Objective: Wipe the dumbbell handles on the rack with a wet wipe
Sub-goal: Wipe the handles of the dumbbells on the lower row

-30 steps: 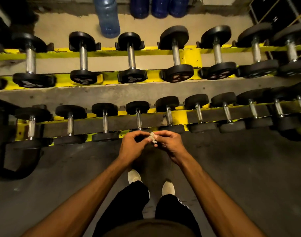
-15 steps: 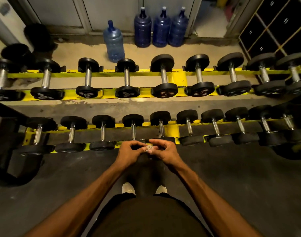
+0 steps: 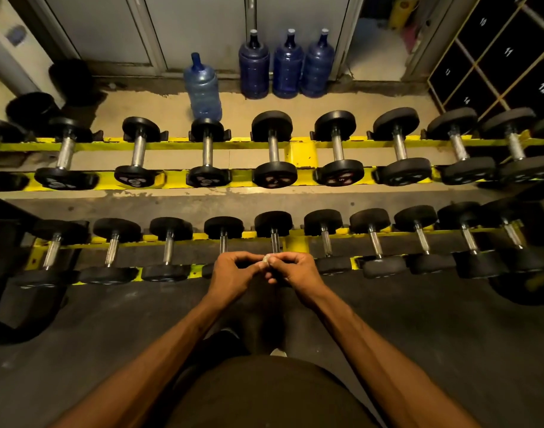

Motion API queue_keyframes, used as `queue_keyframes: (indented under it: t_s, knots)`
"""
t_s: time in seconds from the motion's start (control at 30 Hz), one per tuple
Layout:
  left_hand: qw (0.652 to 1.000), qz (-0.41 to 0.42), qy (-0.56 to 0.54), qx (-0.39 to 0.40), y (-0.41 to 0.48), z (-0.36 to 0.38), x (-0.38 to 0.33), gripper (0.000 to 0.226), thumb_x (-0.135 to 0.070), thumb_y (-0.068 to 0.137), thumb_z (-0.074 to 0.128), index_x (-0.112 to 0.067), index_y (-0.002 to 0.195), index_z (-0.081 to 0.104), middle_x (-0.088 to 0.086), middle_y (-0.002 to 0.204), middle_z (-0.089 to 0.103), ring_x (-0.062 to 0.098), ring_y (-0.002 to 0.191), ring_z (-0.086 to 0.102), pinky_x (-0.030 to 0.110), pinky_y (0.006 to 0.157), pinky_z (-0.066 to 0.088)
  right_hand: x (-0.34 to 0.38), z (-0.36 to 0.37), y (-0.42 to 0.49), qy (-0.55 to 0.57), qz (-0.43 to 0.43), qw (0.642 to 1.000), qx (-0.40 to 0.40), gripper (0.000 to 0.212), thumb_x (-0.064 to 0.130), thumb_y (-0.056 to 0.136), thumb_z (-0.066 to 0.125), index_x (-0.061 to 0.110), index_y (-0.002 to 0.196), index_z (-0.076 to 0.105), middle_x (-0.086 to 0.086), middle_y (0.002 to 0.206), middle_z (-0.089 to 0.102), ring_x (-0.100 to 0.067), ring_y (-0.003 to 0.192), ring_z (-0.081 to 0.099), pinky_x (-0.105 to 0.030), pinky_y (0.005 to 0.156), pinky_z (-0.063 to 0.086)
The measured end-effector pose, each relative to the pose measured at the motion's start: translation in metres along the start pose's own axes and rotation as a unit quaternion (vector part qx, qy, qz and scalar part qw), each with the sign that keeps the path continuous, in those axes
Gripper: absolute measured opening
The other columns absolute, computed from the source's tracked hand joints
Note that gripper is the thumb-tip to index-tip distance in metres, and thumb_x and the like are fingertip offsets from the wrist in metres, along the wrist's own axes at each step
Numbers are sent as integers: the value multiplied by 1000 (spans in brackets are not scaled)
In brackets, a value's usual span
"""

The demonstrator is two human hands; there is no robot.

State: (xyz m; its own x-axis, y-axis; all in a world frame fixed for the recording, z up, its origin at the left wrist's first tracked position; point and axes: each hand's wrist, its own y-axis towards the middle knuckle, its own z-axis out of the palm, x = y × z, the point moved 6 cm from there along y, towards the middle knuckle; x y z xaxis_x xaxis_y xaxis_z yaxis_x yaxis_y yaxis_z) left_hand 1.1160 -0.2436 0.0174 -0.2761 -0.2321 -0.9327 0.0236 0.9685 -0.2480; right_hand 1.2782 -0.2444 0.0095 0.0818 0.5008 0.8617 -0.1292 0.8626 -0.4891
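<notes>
- The small, pale, crumpled wet wipe (image 3: 267,258) is bunched between the fingertips of both hands. It is in the air just in front of the lower tier of the yellow painted steel rack (image 3: 298,152) and touches no dumbbell.
- The left hand (image 3: 233,271) and the right hand (image 3: 295,271) both have their fingers curled inward, with the tips pinching the wipe from opposite sides. The thumbs are mostly hidden.
- The step in hand looks like readying the wipe. It seems too tightly wadded to clean well, and opened into a flat pad it would wrap round a bar.
- The bare metal handle (image 3: 274,240) just beyond the knuckles, between round black rubber ends, is the natural place to start. Closing the wipe around it and running it end to end with a slight twist should reach the whole grip.
- Going along the lower row in order, then the upper tier, would keep any handle from being missed. The wipe probably needs refolding as it soils.
- Underfoot is a dark rubber floor mat (image 3: 79,335). Behind the rack lies a pale concrete floor (image 3: 159,106).
- One light blue plastic water jug (image 3: 202,88) stands near three dark blue water jugs (image 3: 287,69) against grey doors (image 3: 196,26).
- Black numbered lockers (image 3: 508,57) fill the right corner, and the light is dim.
</notes>
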Motion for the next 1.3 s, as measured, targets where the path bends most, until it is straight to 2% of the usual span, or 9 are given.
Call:
queue_keyframes:
  t_s: [0.17, 0.33, 0.5, 0.63, 0.77, 0.9, 1.0, 1.13, 1.3]
  knots:
    - [999, -33, 11, -14, 32, -1, 1, 13, -16, 84, 81, -20, 96, 80, -6, 89, 78, 10, 86, 74, 39, 79, 62, 8, -6, 33, 36, 31, 998, -32, 22, 9, 88, 71, 3, 108, 68, -16, 93, 75, -24, 77, 72, -30, 67, 60]
    - [997, -76, 5, -31, 69, -4, 10, 15, -13, 83, 81, -16, 98, 80, -3, 89, 78, 7, 82, 74, 32, 80, 62, 12, -7, 74, 16, 48, 998, -32, 15, 9, 89, 70, 4, 102, 73, -16, 92, 75, -27, 84, 73, -43, 84, 59]
    - [996, -78, 14, 49, 111, 1, 23, 22, -9, 89, 75, -14, 110, 77, -4, 100, 77, 6, 93, 72, 26, 82, 59, 8, -15, 117, 23, 70, 996, -42, 18, 3, 80, 78, 6, 98, 76, -16, 96, 75, -30, 89, 73, -39, 77, 59]
    - [992, -96, 54, 69, 136, 6, 46, 25, -6, 88, 75, -13, 113, 75, -4, 103, 75, 9, 100, 69, 27, 94, 55, -11, -25, 145, 47, 118, 987, -102, 16, -3, 81, 75, 1, 96, 75, -16, 87, 76, -27, 78, 73, -32, 73, 60]
    - [980, -145, 118, 66, 159, 16, 87, 21, -16, 88, 75, -20, 109, 76, -4, 106, 75, 7, 97, 68, 29, 93, 55, -38, -45, 174, 36, 168, 973, -156, 16, -8, 83, 71, -8, 99, 70, -11, 74, 73, -14, 58, 68, -20, 58, 58]
    - [957, -135, 230, 115, 181, 34, 131, 22, -30, 91, 70, -26, 113, 72, -7, 113, 71, 10, 104, 65, 35, 95, 54, -75, -71, 215, -42, 178, 970, -159, 10, -9, 81, 72, 0, 86, 71, -3, 66, 71, -15, 58, 66, -20, 56, 58]
    - [912, -80, 355, 191, 202, 56, 175, 30, -36, 94, 64, -26, 123, 67, -2, 127, 63, 20, 120, 57, 41, 100, 49, -121, -94, 254, -137, 165, 965, -148, 24, -3, 77, 79, 19, 73, 71, 2, 71, 72, -22, 73, 70, -31, 68, 61]
    - [932, -103, 312, 151, 219, 78, 240, 36, -41, 94, 64, -23, 126, 64, 0, 127, 60, 21, 119, 56, 37, 98, 48, -168, -109, 298, -277, 90, 952, -97, 21, 10, 76, 84, 28, 79, 73, 6, 81, 73, -15, 79, 71, -28, 75, 58]
    - [961, -86, 250, 82, 218, 108, 296, 34, -42, 90, 71, -23, 117, 69, -5, 122, 60, 13, 113, 56, 30, 93, 46, -210, -110, 344, -421, -28, 907, -15, 13, 9, 76, 81, 13, 89, 80, -1, 88, 75, -10, 80, 68, -23, 77, 53]
